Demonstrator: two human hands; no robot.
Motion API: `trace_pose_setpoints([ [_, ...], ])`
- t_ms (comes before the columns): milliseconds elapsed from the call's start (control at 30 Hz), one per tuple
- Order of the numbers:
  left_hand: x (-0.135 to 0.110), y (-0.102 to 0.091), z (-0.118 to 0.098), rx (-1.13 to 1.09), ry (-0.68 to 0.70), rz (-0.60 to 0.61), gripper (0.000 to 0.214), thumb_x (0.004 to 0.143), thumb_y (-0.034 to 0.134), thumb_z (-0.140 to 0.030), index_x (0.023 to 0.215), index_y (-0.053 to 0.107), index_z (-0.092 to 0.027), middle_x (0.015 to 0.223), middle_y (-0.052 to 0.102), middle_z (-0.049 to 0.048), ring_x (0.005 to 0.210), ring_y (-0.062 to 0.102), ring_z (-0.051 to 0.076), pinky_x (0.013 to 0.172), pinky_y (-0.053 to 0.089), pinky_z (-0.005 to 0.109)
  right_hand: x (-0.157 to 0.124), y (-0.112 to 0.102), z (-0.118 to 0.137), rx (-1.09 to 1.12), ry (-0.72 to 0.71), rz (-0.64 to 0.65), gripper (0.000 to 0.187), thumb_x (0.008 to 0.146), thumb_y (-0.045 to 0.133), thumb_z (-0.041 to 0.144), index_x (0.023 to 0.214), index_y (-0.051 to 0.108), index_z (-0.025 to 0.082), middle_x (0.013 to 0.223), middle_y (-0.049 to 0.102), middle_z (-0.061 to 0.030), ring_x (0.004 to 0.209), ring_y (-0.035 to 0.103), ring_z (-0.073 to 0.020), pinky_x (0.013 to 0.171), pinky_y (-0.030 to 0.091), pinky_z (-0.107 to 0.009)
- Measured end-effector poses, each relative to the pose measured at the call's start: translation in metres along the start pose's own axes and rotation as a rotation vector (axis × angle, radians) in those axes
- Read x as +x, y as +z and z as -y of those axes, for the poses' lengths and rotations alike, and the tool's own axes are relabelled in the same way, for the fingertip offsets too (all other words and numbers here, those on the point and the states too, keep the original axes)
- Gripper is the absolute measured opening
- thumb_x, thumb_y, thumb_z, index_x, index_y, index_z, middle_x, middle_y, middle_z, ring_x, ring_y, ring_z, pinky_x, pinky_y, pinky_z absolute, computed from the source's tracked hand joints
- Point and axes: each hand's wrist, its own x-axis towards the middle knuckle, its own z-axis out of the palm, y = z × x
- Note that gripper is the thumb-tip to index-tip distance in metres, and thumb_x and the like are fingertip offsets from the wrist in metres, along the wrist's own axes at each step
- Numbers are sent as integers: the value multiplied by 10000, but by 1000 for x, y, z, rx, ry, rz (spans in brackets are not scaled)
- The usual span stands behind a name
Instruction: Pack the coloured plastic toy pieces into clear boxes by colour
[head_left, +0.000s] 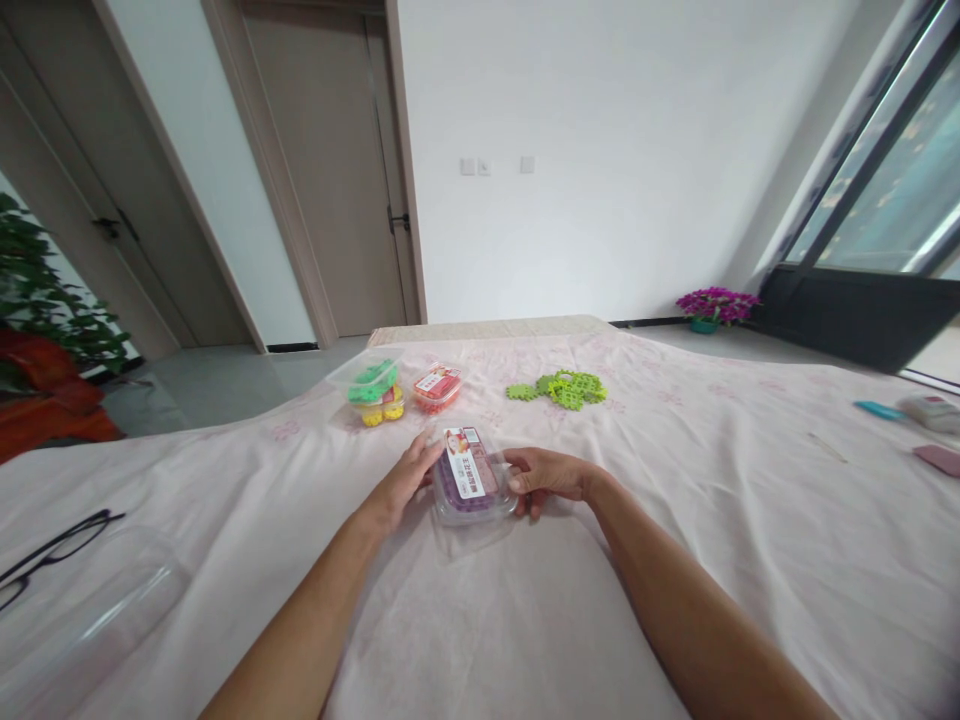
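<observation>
A clear plastic box (471, 475) with a white printed label and purple pieces inside is between my two hands, near the middle of the cloth. My left hand (411, 478) grips its left side, and its fingertips are partly hidden behind the box. On the right edge, my right hand (541, 478) has its thumb near the corner and fingers curled beside it. Farther off sit a clear box with red pieces (437, 388) and stacked boxes with green (373, 380) and yellow pieces (382, 409). Loose green toothed pieces (570, 389) lie in a pile to their right.
Eyeglasses (64, 550) and a large clear plastic container (97, 620) lie at the left on the pink cloth (585, 620). Along the right edge are a blue item (877, 410), a pale object (930, 412) and a pink one (937, 459).
</observation>
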Motion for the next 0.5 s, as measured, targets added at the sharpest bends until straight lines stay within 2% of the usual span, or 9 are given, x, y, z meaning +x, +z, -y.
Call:
trace_pose_setpoints([
  [67,-1,0,-1,-70,-78,6,725,794,683,-487,1428,350,-373,1295,632,39,1057,656,214,819,516,317,3,3,0,4,-44,-40,780,663,819,447,1336,497,217,962,669,-61,711,684,-147,547,561,-198],
  [100,-1,0,-1,-105,-93,-5,730,785,697,-459,1424,359,-356,1249,659,52,984,682,215,775,528,314,5,5,0,10,-65,-61,761,686,803,458,1338,499,212,963,672,-65,717,683,-148,547,562,-200],
  [200,2,-9,-5,-212,-60,-64,572,763,717,-345,1291,530,-231,1078,724,77,816,710,201,686,544,286,11,8,-4,74,-99,-168,693,779,714,501,1354,484,189,976,678,-89,749,685,-167,559,580,-240],
  [333,5,-38,-18,-333,-42,-178,371,755,707,-258,1101,635,-149,872,752,56,686,712,181,649,559,272,19,9,-11,152,-86,-349,584,839,679,401,1324,488,138,898,685,-89,706,681,-160,545,581,-253],
  [433,8,-59,-22,-420,-104,-266,288,807,653,-264,1062,653,-132,796,750,58,633,709,187,602,567,289,23,9,-13,171,-73,-414,476,857,662,294,1269,518,105,835,683,-74,648,669,-134,537,572,-232],
  [500,10,-65,-20,-466,-143,-324,252,822,632,-250,1040,658,-126,716,736,46,551,684,178,519,547,274,25,10,-12,180,-71,-436,435,866,643,255,1251,521,94,813,681,-67,624,663,-127,527,568,-227],
])
